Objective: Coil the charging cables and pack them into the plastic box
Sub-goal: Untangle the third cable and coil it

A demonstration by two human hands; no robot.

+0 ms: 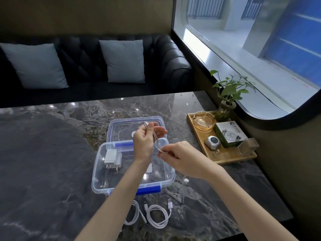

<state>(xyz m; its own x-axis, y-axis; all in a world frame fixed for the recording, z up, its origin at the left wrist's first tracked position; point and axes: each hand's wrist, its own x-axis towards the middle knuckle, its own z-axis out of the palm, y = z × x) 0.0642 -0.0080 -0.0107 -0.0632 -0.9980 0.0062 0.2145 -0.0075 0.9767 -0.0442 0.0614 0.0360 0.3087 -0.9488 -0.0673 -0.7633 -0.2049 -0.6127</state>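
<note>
The left hand [144,141] is raised above the clear plastic box [133,171], and its grip is closed around a bundle of grey-white charging cable [155,136] that is gathered in loops. The right hand [182,158] is just beside it, lower and to the right, and its thumb and forefinger pinch the free end of the same cable, so both grips hold 1 cable between them. The box stands open on the dark marble counter [52,162], with a blue latch [147,190] on its near edge. Inside it, on the left part of the bottom, lies a white wall charger [112,159] with its prongs toward the person. The transparent lid [137,127] lies on the counter directly behind the box, touching its far rim. On the counter in front of the box, 2 more white cables [158,215] lie loosely looped, not yet packed; the left one is partly hidden by the left forearm. To the right, well apart from the box, a wooden tray [224,154] carries a glass ashtray [204,122], a small plant in a jar [225,108] and a green-white carton [230,134].
</note>
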